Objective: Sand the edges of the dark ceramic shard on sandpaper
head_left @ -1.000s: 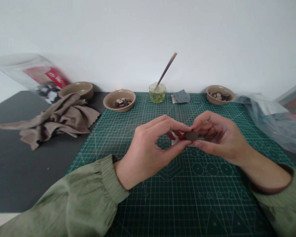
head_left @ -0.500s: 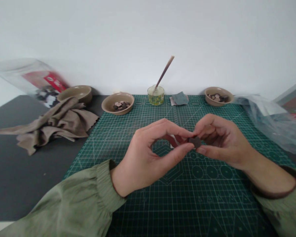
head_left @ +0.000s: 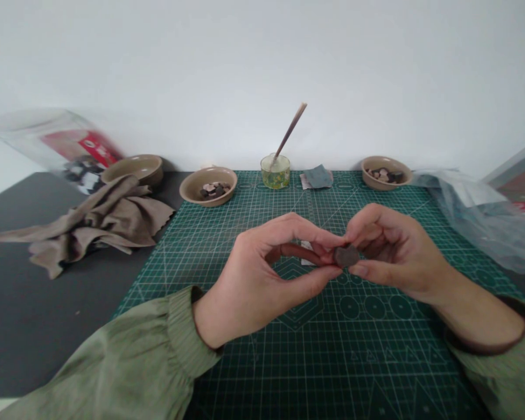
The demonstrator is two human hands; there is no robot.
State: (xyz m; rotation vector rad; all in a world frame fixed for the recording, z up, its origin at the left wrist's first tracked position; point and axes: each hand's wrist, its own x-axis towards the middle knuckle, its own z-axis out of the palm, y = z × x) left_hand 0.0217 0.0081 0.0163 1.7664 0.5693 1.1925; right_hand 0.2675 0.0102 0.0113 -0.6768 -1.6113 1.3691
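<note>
My left hand pinches a curved reddish-brown strip, probably clay, between thumb and fingers. Its far end shows in the gap inside that hand. At the strip's right end sits a dark round piece, held between the thumb and fingertips of my right hand. The two hands meet there, and the fingers partly hide where strip and piece join. Both hands are above a green cutting mat.
Beige bowls with dark and pinkish chips stand along the mat's far edge, beside a glass jar holding a brush and grey sandpaper. A third bowl, a taupe cloth and plastic bags lie around the mat.
The reddish-brown strip now shows much longer, reaching left across the gap in my left hand. The dark piece stays pinched in my right hand. The whole scene sits slightly lower in view.
</note>
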